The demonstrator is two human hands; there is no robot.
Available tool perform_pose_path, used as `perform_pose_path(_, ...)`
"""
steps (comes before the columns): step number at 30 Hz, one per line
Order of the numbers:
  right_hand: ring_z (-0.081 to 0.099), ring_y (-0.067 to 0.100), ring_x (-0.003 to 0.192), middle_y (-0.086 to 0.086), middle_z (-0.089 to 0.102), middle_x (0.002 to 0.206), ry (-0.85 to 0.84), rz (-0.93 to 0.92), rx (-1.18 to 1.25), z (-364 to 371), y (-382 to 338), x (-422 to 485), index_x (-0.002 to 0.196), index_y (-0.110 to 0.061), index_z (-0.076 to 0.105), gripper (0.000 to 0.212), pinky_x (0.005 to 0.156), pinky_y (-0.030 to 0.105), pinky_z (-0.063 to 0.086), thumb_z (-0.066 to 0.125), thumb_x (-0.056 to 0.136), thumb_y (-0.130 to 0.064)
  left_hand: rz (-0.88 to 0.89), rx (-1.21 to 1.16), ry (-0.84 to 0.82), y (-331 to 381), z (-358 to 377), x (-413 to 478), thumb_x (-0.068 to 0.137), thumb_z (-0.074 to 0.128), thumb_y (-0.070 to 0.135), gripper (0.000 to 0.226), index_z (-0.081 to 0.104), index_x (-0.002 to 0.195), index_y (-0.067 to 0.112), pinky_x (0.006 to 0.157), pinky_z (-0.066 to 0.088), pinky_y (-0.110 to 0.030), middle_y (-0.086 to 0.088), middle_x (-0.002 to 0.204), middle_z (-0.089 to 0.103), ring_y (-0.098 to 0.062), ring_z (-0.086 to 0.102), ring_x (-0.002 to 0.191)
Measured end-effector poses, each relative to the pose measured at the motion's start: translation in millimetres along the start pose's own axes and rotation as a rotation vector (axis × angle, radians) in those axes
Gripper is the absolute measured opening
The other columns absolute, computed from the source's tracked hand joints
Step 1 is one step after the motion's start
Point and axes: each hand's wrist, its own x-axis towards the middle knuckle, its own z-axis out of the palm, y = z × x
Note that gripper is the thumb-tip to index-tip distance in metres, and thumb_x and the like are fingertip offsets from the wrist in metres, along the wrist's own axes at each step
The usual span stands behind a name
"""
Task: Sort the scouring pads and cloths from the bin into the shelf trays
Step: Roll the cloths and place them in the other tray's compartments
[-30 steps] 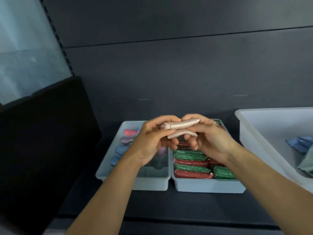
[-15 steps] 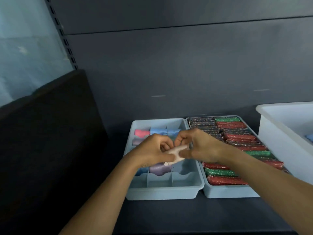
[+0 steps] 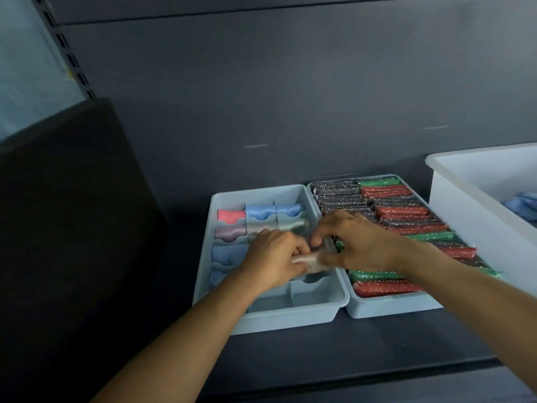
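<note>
In the head view the job looks well along: on the shelf, the right tray is packed with red, green and dark scouring pads. The divided tray just beside it holds rolled cloths in its back and left compartments, its front ones are bare, and at least one blue cloth waits in the white bin at the shelf's right end. Both forearms reach over the divided tray, where the left hand and right hand, fingers curled, pinch a pale rolled cloth between them, low over a right-side compartment.
</note>
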Motion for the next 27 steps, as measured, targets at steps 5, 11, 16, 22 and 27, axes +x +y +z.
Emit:
perform_pose_path(5,0.040,0.004,0.115,-0.022,0.060,0.104,0.035,-0.048,-0.111,7.2,2.4,9.0,0.090,-0.029,0.073,0.015,0.101,0.040,0.036,0.070,0.081,-0.041,0.043,0.361,-0.020,9.2,3.0,5.5,0.085,0.066,0.042,0.024,0.070,0.106,0.031,0.093,0.033,-0.031,0.002,0.105,0.065,-0.017,0.053,0.108)
perform_pose_path(11,0.036,0.003,0.120,-0.015,0.063,0.116,0.039,-0.054,-0.022,9.9,9.8,7.9,0.100,-0.027,0.072,0.017,0.104,0.040,0.035,0.065,0.086,-0.034,0.008,0.404,-0.114,16.7,3.2,8.1,0.087,0.065,0.035,0.020,0.070,0.106,0.035,0.087,0.033,-0.029,0.004,0.105,0.069,-0.018,0.061,0.103)
perform_pose_path(16,0.037,0.004,0.121,-0.014,0.061,0.121,0.021,-0.085,0.018,9.4,12.7,7.6,0.100,-0.029,0.071,0.015,0.108,0.037,0.033,0.065,0.088,-0.036,-0.009,0.204,-0.191,4.5,-4.9,5.6,0.083,0.070,0.034,0.020,0.073,0.103,0.031,0.076,0.042,-0.023,0.003,0.102,0.071,-0.021,0.065,0.098)
perform_pose_path(22,0.052,0.010,0.112,-0.007,0.063,0.118,0.031,-0.094,0.092,4.1,13.0,3.6,0.100,-0.030,0.068,0.012,0.101,0.040,0.043,0.065,0.088,-0.029,-0.078,0.206,-0.175,7.5,-8.0,5.4,0.078,0.077,0.028,0.012,0.077,0.090,0.031,0.068,0.042,-0.022,0.011,0.095,0.073,-0.015,0.065,0.088)
perform_pose_path(27,0.058,0.008,0.107,-0.007,0.064,0.121,0.145,-0.117,0.175,-14.7,18.9,-17.0,0.113,-0.023,0.069,0.023,0.097,0.032,0.048,0.063,0.090,-0.022,-0.166,0.004,-0.091,16.7,-17.9,17.8,0.078,0.073,0.021,0.008,0.077,0.082,0.027,0.075,0.056,-0.032,0.010,0.078,0.074,-0.011,0.069,0.077)
